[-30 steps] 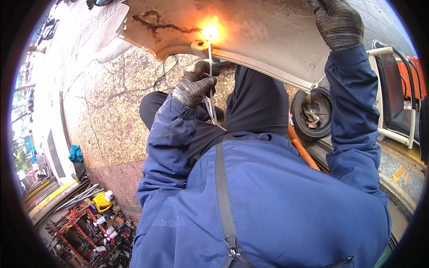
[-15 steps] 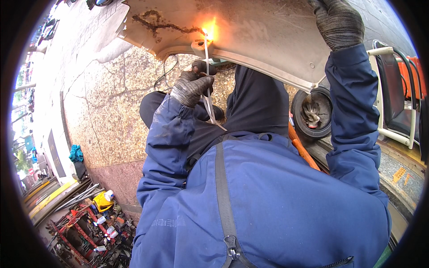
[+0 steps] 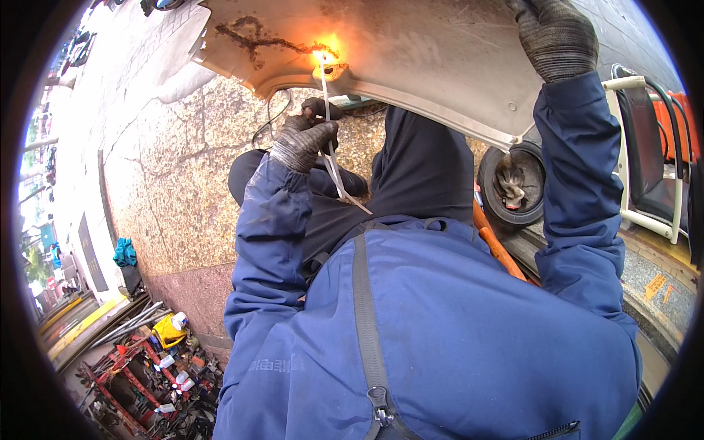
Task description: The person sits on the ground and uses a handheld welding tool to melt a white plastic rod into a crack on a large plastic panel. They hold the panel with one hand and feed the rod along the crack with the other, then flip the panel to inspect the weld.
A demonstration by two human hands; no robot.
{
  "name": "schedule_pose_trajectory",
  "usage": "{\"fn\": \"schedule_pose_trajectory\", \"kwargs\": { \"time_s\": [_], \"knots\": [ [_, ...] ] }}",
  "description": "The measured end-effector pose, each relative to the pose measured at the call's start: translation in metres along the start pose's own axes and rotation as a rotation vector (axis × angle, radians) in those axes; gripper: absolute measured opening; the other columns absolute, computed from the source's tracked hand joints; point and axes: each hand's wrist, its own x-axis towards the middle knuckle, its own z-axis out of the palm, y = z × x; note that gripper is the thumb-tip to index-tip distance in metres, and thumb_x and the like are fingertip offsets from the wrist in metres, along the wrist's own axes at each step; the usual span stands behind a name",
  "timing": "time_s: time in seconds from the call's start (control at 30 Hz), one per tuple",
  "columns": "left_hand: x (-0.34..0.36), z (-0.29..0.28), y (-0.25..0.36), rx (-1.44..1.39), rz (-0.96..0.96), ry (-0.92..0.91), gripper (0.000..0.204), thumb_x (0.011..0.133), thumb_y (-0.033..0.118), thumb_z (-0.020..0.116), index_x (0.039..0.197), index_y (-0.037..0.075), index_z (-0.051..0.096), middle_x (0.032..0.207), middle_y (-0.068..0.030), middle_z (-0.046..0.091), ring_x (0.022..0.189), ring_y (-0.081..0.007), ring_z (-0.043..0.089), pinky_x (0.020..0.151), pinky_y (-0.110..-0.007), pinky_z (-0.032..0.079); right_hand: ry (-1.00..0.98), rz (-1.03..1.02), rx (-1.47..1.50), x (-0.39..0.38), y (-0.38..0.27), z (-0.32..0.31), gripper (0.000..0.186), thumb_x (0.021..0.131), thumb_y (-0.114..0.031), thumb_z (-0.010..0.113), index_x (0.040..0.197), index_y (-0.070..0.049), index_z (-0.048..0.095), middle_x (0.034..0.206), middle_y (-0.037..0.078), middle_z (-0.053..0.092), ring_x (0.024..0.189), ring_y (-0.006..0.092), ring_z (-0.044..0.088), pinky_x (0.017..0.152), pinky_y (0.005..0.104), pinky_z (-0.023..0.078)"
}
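Observation:
A pale, curved plastic panel (image 3: 440, 66) lies across the top of the view, with a dark, burnt-looking seam (image 3: 257, 40) along its left part. My left hand (image 3: 304, 139), in a dark knit glove, is closed around a thin white plastic strip (image 3: 327, 95). The strip's upper end meets the panel at a bright orange flame (image 3: 324, 53), where the seam ends. Below my fingers the strip's loose ends hang toward my lap. My gloved right hand (image 3: 557, 40) grips the panel's upper right edge; its fingertips are partly hidden.
On my right lies a black wheel (image 3: 513, 183) with a crumpled glove in it, beside an orange handle (image 3: 499, 246). A white-framed chair (image 3: 653, 169) stands farther right. At lower left are a red rack (image 3: 125, 381) with bottles and tools, and a yellow container (image 3: 170, 331).
My left hand has shifted a little left with the white strip, and the flame spot has moved left along the panel. My right hand and the panel stay in place.

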Motion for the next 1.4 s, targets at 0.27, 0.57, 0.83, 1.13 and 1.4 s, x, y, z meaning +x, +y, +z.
{"fn": "schedule_pose_trajectory", "kwargs": {
  "time_s": [0.27,0.57,0.83,1.13,1.4],
  "knots": [
    [0.000,-0.006,-0.003,-0.049,-0.033,0.030,0.024,0.078,0.007,0.065,0.098,0.008,0.053,0.088,-0.0083,0.062,0.071,-0.0183,0.063,0.057,-0.031,0.052,0.017,0.011,-0.011,0.001,0.000,0.004,0.007,0.074,-0.011,0.066,0.077,-0.006,0.062,0.072,0.017,0.060,0.070,0.0367,0.059,0.062,0.0442,0.046],
    [0.000,-0.012,-0.004,-0.026,-0.038,0.034,0.025,0.077,0.006,0.065,0.099,0.007,0.051,0.091,-0.0098,0.063,0.073,-0.0186,0.064,0.060,-0.030,0.054,0.014,0.033,0.021,0.000,-0.005,-0.003,0.006,0.073,-0.009,0.065,0.076,-0.005,0.062,0.072,0.017,0.060,0.070,0.0369,0.059,0.062,0.0440,0.046],
    [-0.002,-0.012,-0.001,-0.049,-0.031,0.054,0.027,0.077,0.007,0.064,0.101,0.006,0.052,0.090,-0.0104,0.063,0.074,-0.0196,0.064,0.061,-0.030,0.054,0.032,-0.005,0.024,-0.002,0.003,0.001,0.006,0.072,-0.007,0.064,0.077,-0.006,0.062,0.072,0.017,0.060,0.070,0.0369,0.059,0.062,0.0439,0.047],
    [0.000,-0.016,-0.004,-0.024,-0.055,0.047,0.029,0.077,0.007,0.064,0.103,0.005,0.052,0.090,-0.0102,0.062,0.074,-0.0190,0.063,0.062,-0.030,0.053,0.031,0.006,0.006,-0.002,0.003,0.001,0.007,0.072,-0.009,0.065,0.077,-0.006,0.062,0.073,0.018,0.060,0.070,0.0371,0.059,0.062,0.0444,0.047],
    [-0.001,-0.012,0.000,-0.031,-0.049,0.041,0.028,0.076,0.007,0.065,0.101,0.007,0.052,0.092,-0.0084,0.062,0.073,-0.0183,0.063,0.062,-0.030,0.053,0.012,0.008,-0.009,-0.001,0.001,0.000,0.007,0.073,-0.010,0.065,0.078,-0.005,0.062,0.073,0.018,0.060,0.071,0.0372,0.060,0.063,0.0445,0.047]
  ]
}}
